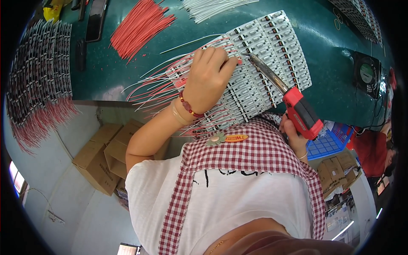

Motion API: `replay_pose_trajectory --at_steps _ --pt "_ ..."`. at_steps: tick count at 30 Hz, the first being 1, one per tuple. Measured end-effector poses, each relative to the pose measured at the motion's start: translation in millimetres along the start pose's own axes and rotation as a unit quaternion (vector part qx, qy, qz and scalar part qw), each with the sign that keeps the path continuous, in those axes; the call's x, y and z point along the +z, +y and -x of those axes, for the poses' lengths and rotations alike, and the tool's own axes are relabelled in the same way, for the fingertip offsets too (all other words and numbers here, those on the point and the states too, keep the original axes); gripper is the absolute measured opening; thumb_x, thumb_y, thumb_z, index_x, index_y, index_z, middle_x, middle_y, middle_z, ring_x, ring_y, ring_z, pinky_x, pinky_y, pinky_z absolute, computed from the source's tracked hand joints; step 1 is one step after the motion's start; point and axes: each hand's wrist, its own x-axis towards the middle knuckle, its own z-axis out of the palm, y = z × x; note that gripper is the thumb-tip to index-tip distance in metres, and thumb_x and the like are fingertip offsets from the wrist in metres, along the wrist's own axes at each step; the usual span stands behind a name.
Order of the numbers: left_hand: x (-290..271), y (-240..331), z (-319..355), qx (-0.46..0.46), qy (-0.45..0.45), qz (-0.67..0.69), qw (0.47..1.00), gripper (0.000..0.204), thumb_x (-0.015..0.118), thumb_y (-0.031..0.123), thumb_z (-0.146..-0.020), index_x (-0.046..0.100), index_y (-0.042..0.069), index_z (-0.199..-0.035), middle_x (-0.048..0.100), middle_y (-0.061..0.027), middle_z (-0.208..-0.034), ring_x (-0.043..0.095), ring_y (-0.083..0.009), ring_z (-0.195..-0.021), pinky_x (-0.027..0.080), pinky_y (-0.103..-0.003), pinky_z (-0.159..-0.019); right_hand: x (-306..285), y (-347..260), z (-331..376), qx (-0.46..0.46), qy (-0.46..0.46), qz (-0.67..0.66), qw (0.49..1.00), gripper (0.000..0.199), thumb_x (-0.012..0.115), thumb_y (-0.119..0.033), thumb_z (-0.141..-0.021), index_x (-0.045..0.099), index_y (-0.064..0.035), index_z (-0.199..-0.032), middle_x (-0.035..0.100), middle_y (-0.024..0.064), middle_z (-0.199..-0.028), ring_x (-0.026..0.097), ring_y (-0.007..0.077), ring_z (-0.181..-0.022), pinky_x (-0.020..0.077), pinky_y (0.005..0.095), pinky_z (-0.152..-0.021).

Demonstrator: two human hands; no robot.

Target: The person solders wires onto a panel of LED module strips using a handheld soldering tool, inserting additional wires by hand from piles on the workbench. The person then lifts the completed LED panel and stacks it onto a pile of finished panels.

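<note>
My right hand (293, 134) is wrapped round a red and black soldering iron (304, 112). The iron's tip reaches down to a panel of small white circuit boards (278, 46) on the table. Beside the tip, the fingers of my left hand (208, 74) are bent and closed over the panel. A bit of red shows at the fingertips, but what they pinch is hidden. Red and white wires (148, 83) fan out to the left from the boards beneath that hand. One pale wire (191, 42) lies just beyond it.
On the green table (95, 72) lie a bundle of red wires (140, 27), a bundle of white wires (212, 8) and a phone (97, 19). Wired boards (40, 63) stack up at left. A black device with a dial (367, 72) stands right, near a blue basket (325, 144) and a person in red (369, 148).
</note>
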Motion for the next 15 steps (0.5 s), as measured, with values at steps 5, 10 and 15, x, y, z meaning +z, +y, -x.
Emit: replay_pose_trajectory --at_steps 5,10,15 --pt "2.6 0.3 0.4 -0.002 0.003 0.003 1.000 0.017 0.064 0.006 -0.075 0.064 0.002 -0.091 0.048 -0.0071 -0.082 0.049 -0.0230 -0.077 0.039 -0.035 -0.069 -1.6 6.1 0.0 0.055 -0.014 -0.001 0.998 0.021 0.071 -0.006 -0.076 0.069 -0.0030 -0.097 0.066 0.0106 -0.086 0.065 0.0237 -0.072 0.0505 0.0327 -0.064" --pt "3.3 0.8 -1.1 -0.010 0.003 0.005 1.000 0.017 0.063 0.004 -0.073 0.063 0.002 -0.089 0.048 -0.0074 -0.081 0.049 -0.0232 -0.077 0.040 -0.035 -0.069 -1.3 8.7 2.6 0.032 -0.006 0.038 0.999 0.024 0.071 -0.006 -0.074 0.069 -0.0040 -0.098 0.066 0.0117 -0.085 0.065 0.0268 -0.071 0.0501 0.0330 -0.063" --pt "4.8 0.9 -1.0 -0.012 0.011 0.011 1.000 0.017 0.062 0.004 -0.072 0.062 0.001 -0.089 0.048 -0.0075 -0.081 0.049 -0.0231 -0.077 0.040 -0.035 -0.068 -0.4 5.6 8.5 0.064 0.035 -0.039 0.997 0.029 0.071 -0.006 -0.074 0.070 -0.0051 -0.102 0.067 0.0120 -0.088 0.065 0.0264 -0.073 0.0501 0.0326 -0.063"
